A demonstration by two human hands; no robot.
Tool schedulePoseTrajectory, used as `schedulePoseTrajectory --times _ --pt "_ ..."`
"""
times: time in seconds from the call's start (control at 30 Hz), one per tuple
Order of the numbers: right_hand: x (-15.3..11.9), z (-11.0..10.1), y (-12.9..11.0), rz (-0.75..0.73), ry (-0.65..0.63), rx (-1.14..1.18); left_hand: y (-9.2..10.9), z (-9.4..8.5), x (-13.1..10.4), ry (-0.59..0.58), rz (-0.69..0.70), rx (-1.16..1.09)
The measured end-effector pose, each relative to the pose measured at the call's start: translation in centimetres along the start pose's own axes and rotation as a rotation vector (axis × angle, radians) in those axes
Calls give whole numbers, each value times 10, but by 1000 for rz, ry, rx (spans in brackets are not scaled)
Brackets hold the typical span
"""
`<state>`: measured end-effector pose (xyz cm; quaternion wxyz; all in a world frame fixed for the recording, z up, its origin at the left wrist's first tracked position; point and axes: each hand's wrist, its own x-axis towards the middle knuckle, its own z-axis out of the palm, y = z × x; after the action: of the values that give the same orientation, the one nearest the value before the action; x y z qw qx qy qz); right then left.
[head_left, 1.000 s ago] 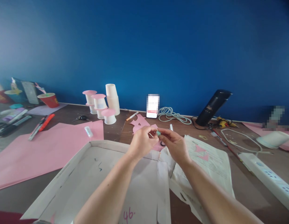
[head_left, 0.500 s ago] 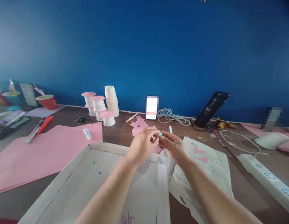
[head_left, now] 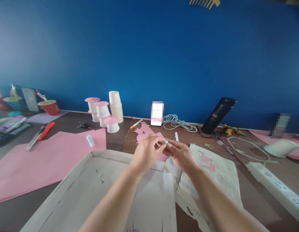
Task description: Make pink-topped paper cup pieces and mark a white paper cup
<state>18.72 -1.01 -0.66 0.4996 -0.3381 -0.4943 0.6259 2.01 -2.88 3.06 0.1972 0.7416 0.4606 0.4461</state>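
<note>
Over the desk, my left hand (head_left: 147, 151) and my right hand (head_left: 182, 155) meet at the fingertips. Between them is a small mint-green piece (head_left: 166, 141), pinched from both sides; most of it is covered by the fingers, so its kind is unclear. Pink paper scraps (head_left: 143, 130) lie just behind and under the hands. Below my left forearm is a shallow white cardboard lid or tray (head_left: 91, 180) with pen marks. A printed sheet (head_left: 219, 180) carrying small pink cut pieces lies beneath my right forearm.
Pink paper sheets (head_left: 57, 158) and a red utility knife (head_left: 40, 135) lie at left. White paper cups (head_left: 115, 108) with pink discs stand behind. A phone (head_left: 157, 113) leans on the wall beside a coiled cable (head_left: 179, 124). A black flask (head_left: 218, 116) and a power strip (head_left: 277, 188) are at right.
The view has tilted up slightly, so the scene sits a little lower and a yellow comb-like shape shows more at the top. Both hands keep their pinch, with the fingers slightly shifted.
</note>
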Motion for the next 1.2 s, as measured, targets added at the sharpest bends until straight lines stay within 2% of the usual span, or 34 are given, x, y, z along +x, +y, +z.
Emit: schedulePoseTrajectory --times 0.27,0.47,0.7,0.93,1.2 --pt "-1 1 -3 -39 -12 15 7 5 -3 75 -10 -23" --pt "-3 7 -5 -67 -31 6 6 7 -4 101 5 -77" --pt "-4 13 -4 -65 -4 -16 4 10 -2 142 5 -27" --pt "-1 12 -1 -41 65 35 2 13 -2 116 -2 13" --pt "-1 8 1 -21 17 111 2 12 -1 112 -32 -24"
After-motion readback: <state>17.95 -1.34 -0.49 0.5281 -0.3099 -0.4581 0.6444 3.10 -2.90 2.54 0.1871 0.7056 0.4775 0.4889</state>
